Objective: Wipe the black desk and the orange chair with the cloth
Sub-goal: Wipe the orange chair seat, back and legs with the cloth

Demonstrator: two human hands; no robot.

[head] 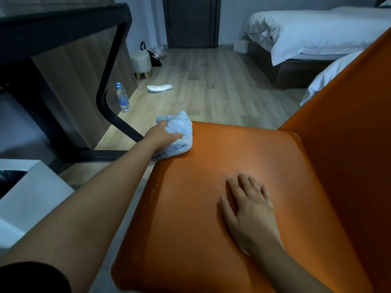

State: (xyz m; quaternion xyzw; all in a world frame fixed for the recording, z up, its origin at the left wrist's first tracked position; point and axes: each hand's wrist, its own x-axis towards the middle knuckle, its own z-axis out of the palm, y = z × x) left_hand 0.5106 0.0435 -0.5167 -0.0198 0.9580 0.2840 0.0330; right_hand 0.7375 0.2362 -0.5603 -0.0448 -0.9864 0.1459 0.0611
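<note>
The orange chair [211, 161] fills the lower right, its seat facing me and its backrest rising at the right. My left hand [161, 136] grips a bunched light-blue cloth [179, 134] and presses it on the seat's far left corner. My right hand [249, 208] lies flat on the seat with fingers spread, holding nothing. The black desk [63, 20] stands at the upper left, with its bent black leg [108, 85] reaching down to the floor beside the chair.
A water bottle [122, 98] stands on the wood floor by the desk leg. A white slipper [160, 88], a small round stool [141, 62] and a black bag [154, 58] lie farther back. Beds with white sheets [313, 30] stand at the right. A white box [33, 199] sits at the left.
</note>
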